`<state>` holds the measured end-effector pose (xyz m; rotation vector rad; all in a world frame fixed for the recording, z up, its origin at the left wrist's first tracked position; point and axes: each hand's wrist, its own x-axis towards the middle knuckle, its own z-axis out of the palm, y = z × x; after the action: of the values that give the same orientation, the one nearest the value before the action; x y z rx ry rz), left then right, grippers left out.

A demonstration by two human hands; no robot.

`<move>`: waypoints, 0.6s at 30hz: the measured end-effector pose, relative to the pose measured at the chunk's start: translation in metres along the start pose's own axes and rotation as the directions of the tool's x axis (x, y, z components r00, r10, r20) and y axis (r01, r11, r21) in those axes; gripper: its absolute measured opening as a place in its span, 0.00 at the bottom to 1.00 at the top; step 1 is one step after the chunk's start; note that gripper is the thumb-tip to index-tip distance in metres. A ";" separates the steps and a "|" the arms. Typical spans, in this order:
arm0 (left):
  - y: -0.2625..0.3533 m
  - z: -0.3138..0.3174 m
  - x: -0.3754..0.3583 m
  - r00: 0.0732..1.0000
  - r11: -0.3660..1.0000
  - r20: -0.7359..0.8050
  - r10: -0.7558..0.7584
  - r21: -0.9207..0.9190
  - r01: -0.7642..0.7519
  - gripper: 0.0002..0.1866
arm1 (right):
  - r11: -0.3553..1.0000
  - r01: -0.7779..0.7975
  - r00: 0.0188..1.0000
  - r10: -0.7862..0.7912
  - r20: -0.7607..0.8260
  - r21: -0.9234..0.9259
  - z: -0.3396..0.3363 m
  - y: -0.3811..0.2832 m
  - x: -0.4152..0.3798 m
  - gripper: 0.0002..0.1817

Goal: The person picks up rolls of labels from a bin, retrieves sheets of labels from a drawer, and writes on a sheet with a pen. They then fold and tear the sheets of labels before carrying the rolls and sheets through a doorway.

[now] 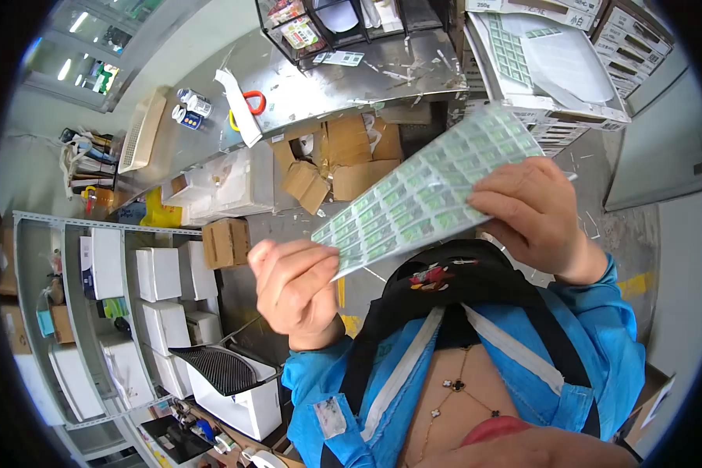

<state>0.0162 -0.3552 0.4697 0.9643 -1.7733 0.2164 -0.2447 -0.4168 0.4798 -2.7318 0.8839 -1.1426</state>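
Note:
A long sheet of labels, printed with rows of small green and white rectangles, is held up slantwise in front of my chest. My left hand pinches its lower left end, with the fingers curled. Closer to the other end, my right hand grips the near edge, its fingers lying over the printed face and the thumb mostly hidden. The sheet's upper right end is slightly blurred. Beyond it, similar green printed sheets lie in an open white box.
A metal worktable carries scissors, small bottles, paper strips and a black wire rack. Underneath are torn cardboard boxes. White boxes fill a shelf at left; labelled cartons stack at right.

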 end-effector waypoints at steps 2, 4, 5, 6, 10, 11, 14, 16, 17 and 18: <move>-0.002 -0.017 0.005 0.999 0.988 0.024 0.035 0.149 -0.038 0.07 | 0.989 0.093 0.996 -0.093 -0.008 0.114 0.000 -0.001 0.006 0.13; 0.009 -0.022 0.017 0.998 0.885 0.032 0.047 0.461 -0.057 0.11 | 0.987 0.086 0.996 -0.086 -0.005 0.136 0.006 -0.005 0.015 0.11; 0.020 -0.014 0.026 0.999 0.783 0.007 0.037 0.621 -0.034 0.13 | 0.987 0.066 0.998 -0.066 0.001 0.147 0.010 -0.008 0.020 0.10; 0.031 -0.006 0.030 0.985 0.804 0.173 -0.027 0.590 -0.082 0.13 | 0.981 0.083 0.995 -0.090 0.036 0.174 0.015 -0.009 0.023 0.09; 0.010 0.012 0.024 0.910 0.924 0.413 0.014 0.344 -0.170 0.10 | 0.964 0.126 0.987 -0.146 0.071 0.233 0.033 -0.013 0.032 0.10; 0.008 0.012 0.023 0.913 0.920 0.408 0.013 0.352 -0.170 0.10 | 0.958 0.102 0.990 -0.123 0.062 0.268 0.036 -0.012 0.032 0.10; 0.005 0.019 0.018 0.913 0.933 0.408 0.024 0.319 -0.167 0.10 | 0.945 0.081 0.993 -0.105 0.061 0.318 0.044 -0.011 0.031 0.09; 0.004 0.030 0.015 0.896 0.953 0.441 0.050 0.247 -0.175 0.10 | 0.939 0.080 0.991 -0.111 0.076 0.334 0.045 -0.010 0.030 0.09; 0.003 0.031 0.014 0.896 0.954 0.442 0.046 0.245 -0.170 0.10 | 0.938 0.090 0.986 -0.130 0.099 0.333 0.046 -0.008 0.031 0.08; 0.001 0.030 0.015 0.879 0.966 0.474 0.046 0.204 -0.160 0.09 | 0.938 0.103 0.981 -0.150 0.121 0.331 0.045 -0.007 0.032 0.08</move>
<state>-0.0076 -0.3787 0.4704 1.1635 -2.2860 0.2882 -0.1934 -0.4349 0.4693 -2.5855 0.4597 -0.9893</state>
